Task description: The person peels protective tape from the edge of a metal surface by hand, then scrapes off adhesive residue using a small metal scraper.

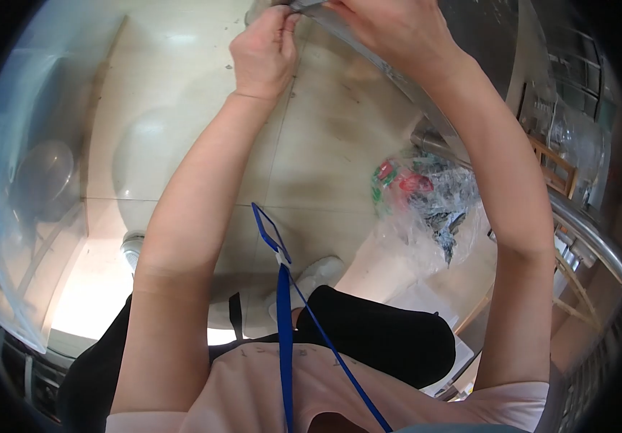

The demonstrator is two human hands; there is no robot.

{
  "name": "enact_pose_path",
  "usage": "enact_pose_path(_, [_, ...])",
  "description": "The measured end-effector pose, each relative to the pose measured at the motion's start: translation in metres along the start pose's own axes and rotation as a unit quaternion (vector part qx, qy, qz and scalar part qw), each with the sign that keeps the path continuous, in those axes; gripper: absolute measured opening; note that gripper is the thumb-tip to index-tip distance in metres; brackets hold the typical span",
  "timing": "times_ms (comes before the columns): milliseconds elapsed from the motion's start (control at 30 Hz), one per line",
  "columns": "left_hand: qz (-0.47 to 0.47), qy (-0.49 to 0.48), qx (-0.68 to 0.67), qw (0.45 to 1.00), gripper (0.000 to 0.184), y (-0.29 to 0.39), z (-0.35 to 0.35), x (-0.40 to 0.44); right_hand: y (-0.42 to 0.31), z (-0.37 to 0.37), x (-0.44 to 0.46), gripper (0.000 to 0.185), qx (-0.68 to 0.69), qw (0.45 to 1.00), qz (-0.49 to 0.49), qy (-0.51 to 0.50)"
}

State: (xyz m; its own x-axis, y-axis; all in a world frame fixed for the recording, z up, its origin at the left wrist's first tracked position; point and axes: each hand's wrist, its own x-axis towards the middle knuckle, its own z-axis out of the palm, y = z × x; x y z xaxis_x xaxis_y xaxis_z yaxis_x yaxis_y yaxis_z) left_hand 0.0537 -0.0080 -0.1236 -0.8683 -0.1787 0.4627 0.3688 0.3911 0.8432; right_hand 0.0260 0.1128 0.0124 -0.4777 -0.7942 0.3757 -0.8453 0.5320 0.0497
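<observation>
Both my arms reach forward to the top edge of the view. My left hand (266, 54) is closed, thumb and fingers pinched on a thin greyish strip (309, 3), most of which lies beyond the frame. Beside it, my right hand (401, 25) is bent with its fingertips at the same strip; its upper part is cut off. The fingers there look closed, but what they grip is only partly shown. Just under the right hand runs the edge of a dark, shiny panel (480, 43).
Clear plastic bags with red, green and grey scraps (430, 187) sit on the right above the tiled floor (203, 159). A metal rail (592, 238) runs along the right. Clear plastic sheeting (8, 238) hangs at left. A blue lanyard (285, 346) dangles from my neck.
</observation>
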Motion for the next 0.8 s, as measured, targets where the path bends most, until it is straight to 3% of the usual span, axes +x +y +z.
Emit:
enact_pose_path(167, [0.036,-0.034,-0.021,0.999,0.005,-0.005,-0.005,0.003,-0.009,-0.011,0.013,0.016,0.009,0.995,0.07,-0.075])
enact_pose_path(233, [0.041,-0.06,-0.023,0.997,0.005,-0.005,-0.008,0.005,-0.011,-0.009,0.017,0.016,0.009,0.995,0.059,-0.076])
enact_pose_path(333, [-0.023,-0.014,-0.031,0.999,0.005,-0.003,-0.007,0.002,-0.007,-0.001,0.01,0.017,-0.007,0.998,0.037,-0.041])
enact_pose_path(467, [-0.011,-0.009,-0.027,1.0,0.005,-0.002,0.0,-0.004,-0.011,-0.008,0.004,0.018,-0.012,0.996,0.04,-0.073])
enact_pose_path(800, [0.018,-0.074,0.009,0.997,0.007,-0.008,-0.011,0.004,-0.007,0.002,-0.001,0.017,-0.003,0.997,0.056,-0.043])
